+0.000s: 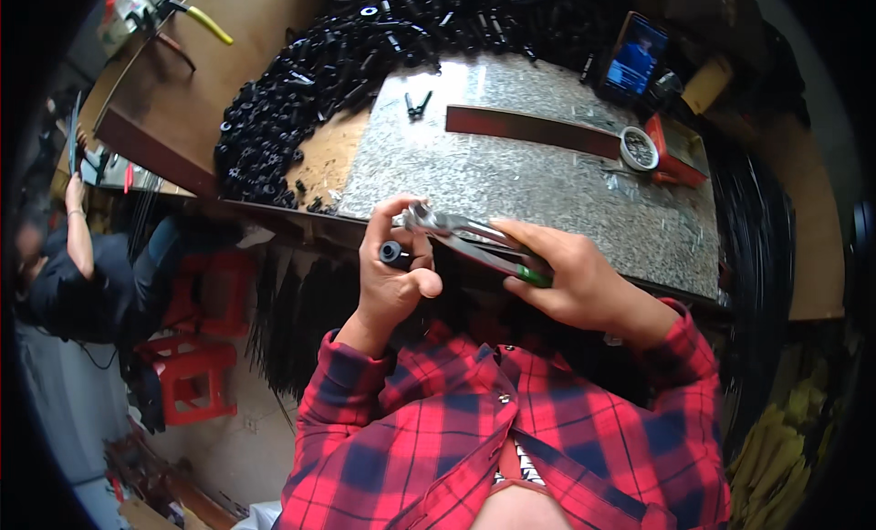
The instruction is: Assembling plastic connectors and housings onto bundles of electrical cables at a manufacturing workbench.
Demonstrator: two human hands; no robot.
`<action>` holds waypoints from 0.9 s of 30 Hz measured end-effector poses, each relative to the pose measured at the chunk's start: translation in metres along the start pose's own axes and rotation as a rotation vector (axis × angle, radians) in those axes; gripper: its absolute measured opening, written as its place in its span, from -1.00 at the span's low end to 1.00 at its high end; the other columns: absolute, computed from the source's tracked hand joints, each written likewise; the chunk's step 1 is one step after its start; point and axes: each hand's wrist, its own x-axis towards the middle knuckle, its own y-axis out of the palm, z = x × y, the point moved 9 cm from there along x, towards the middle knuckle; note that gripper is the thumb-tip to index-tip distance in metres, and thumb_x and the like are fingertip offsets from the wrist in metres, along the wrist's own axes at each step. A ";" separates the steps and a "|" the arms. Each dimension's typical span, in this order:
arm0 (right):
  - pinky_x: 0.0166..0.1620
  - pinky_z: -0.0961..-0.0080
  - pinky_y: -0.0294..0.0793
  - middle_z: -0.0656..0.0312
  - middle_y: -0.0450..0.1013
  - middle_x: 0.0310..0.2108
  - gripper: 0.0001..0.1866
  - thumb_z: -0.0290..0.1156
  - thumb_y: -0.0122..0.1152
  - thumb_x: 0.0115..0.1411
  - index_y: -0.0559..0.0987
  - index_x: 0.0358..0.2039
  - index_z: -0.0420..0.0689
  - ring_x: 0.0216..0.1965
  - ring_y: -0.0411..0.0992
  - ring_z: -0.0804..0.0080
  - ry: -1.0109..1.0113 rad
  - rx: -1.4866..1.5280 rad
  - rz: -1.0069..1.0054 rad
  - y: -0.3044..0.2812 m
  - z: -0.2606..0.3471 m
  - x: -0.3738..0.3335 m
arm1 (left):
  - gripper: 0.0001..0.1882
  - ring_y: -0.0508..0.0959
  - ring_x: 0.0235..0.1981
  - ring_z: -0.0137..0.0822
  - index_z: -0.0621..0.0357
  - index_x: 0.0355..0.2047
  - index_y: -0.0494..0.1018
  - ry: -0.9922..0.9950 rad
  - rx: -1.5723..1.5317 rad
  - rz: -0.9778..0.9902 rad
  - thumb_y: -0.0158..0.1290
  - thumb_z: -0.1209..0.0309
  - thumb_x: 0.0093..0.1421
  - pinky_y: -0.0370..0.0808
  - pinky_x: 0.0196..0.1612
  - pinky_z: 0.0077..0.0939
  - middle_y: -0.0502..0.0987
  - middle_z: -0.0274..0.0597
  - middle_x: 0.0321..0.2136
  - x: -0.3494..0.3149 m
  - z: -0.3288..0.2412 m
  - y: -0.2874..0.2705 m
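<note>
My left hand [372, 288] is raised at the table's near edge, its fingers curled round a short black tube [393, 252] whose open round end faces up. In my right hand [579, 279] is a pair of pliers [470, 241] with metal arms and green on the handle. The jaws of the pliers point left and reach my left fingertips; whether they pinch anything small there I cannot make out. On the granite slab [547, 201] beyond my hands lie two small black pieces [418, 104] in a V.
A large heap of black parts [338, 69] spreads along the back and left. A dark strip [529, 130], a dish of small metal bits [639, 149], a red box [676, 151] and a phone [636, 57] lie right. A co-worker [87, 283] sits left, near red stools [193, 384].
</note>
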 end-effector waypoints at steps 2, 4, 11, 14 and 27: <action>-0.43 0.35 0.41 0.10 0.36 -0.47 -0.32 -0.49 0.27 -0.06 0.33 0.14 -0.12 -0.49 0.42 0.17 0.080 -0.371 0.079 -0.001 0.003 -0.013 | 0.02 0.27 -0.67 -0.68 0.30 0.01 0.19 -0.053 0.088 0.011 0.30 -0.18 -0.29 0.17 -0.59 -0.76 0.24 -0.55 -0.72 0.001 0.002 -0.004; -0.48 0.35 0.40 0.12 0.32 -0.51 -0.31 -0.49 0.27 -0.08 0.33 0.15 -0.10 -0.54 0.39 0.20 0.058 -0.443 0.095 -0.001 0.010 -0.020 | -0.04 0.23 -0.67 -0.70 0.25 0.00 0.22 -0.060 0.045 -0.018 0.36 -0.06 -0.32 0.13 -0.58 -0.79 0.21 -0.56 -0.72 0.001 0.000 -0.004; -0.58 0.38 0.33 0.20 0.21 -0.59 -0.33 -0.49 0.23 -0.04 0.35 0.16 -0.03 -0.65 0.29 0.33 -0.009 -0.582 0.017 -0.001 0.020 -0.023 | -0.26 0.19 -0.61 -0.74 0.15 -0.14 0.31 -0.052 0.171 0.039 0.48 0.28 -0.32 0.05 -0.56 -0.81 0.23 -0.60 -0.68 0.004 0.002 0.006; -0.56 0.39 0.31 0.21 0.20 -0.58 -0.33 -0.49 0.23 -0.04 0.35 0.16 -0.02 -0.61 0.28 0.34 0.003 -0.629 -0.001 -0.004 0.020 -0.024 | -0.28 0.22 -0.60 -0.74 0.16 -0.16 0.32 -0.069 0.161 0.041 0.47 0.30 -0.30 0.09 -0.55 -0.83 0.28 -0.59 -0.66 0.004 0.000 0.011; -0.49 0.42 0.20 0.26 0.19 -0.53 -0.31 -0.46 0.18 -0.08 0.37 0.17 0.07 -0.54 0.23 0.36 -0.138 -0.963 -0.042 -0.020 0.030 -0.026 | -0.30 0.33 -0.55 -0.72 0.17 -0.16 0.32 -0.075 0.262 0.027 0.47 0.31 -0.28 0.24 -0.51 -0.84 0.36 -0.54 -0.60 0.002 0.001 0.022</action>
